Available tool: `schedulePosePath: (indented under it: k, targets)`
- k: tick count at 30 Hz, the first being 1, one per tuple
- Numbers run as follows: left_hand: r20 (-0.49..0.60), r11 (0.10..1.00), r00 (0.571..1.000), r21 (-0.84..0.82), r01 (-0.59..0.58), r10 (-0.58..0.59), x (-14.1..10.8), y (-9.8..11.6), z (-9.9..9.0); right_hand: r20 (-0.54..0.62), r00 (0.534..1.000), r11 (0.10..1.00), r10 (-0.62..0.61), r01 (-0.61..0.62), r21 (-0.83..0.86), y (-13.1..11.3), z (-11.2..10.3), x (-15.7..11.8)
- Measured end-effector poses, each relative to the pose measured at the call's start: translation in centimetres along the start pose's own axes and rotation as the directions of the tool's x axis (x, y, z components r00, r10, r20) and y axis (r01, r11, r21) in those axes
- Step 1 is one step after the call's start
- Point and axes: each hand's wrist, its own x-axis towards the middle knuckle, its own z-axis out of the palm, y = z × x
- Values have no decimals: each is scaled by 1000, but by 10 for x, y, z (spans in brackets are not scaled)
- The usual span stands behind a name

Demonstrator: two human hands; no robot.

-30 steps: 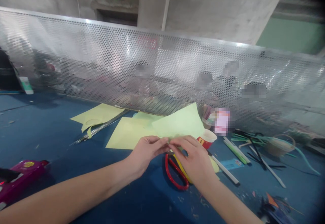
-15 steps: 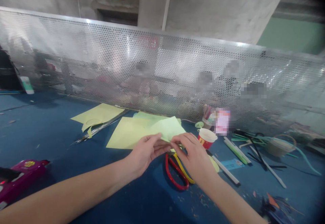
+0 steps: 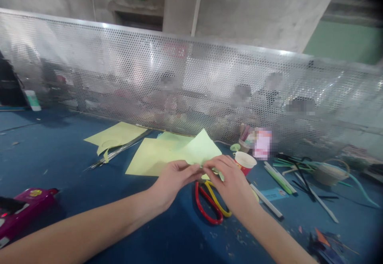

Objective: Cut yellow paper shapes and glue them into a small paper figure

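Observation:
A pale green sheet of paper (image 3: 205, 146) is pinched along its near edge between my two hands, over the blue table. My left hand (image 3: 179, 176) grips that edge with thumb and fingers. Close beside it, my right hand (image 3: 226, 176) pinches the same edge with its fingers curled, and the fingertips partly hide the fold there. Under the hands lie scissors (image 3: 209, 212) with one red and one yellow handle loop, their blades hidden. Behind my left hand a larger yellow-green sheet (image 3: 146, 156) lies flat on the table.
At the far left lie a cut sheet (image 3: 116, 132) and thin metallic rods (image 3: 119, 152). A paper cup (image 3: 245, 161) stands right of my hands, with pipe cleaners (image 3: 311, 192) and a small basket (image 3: 330, 173) beyond. A purple power strip (image 3: 32, 204) sits at left. A perforated metal screen (image 3: 119, 72) borders the table.
The pale green sheet has tilted up, its top corner rising higher between my hands. My fingers have shifted slightly along its near edge. The things on the table have not moved.

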Motion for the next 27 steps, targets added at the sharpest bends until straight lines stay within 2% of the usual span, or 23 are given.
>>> schedulePosePath:
  k: [3,7,13,21,24,27]
  targets:
    - [-7,999,1000,-53,-14,14,-1,-3,-1,25,999,1000,23,-23,-5,-3,-1,0]
    - [-11,996,1000,-87,-3,2,0,-2,-1,1,1000,1000,10,-10,-24,-3,-1,-1]
    - [-51,993,998,-108,38,-44,0,0,0,-36,983,971,-180,171,-168,1,0,-2]
    - [-49,987,997,-152,48,-56,0,-3,-2,34,959,935,-282,282,-214,2,-2,0]
    - [-29,990,998,-138,42,-47,0,-3,-2,46,965,948,-259,263,-177,2,-3,0]
    - [-15,994,999,-101,33,-35,-1,-3,-1,50,986,982,-160,164,-93,1,-4,1]
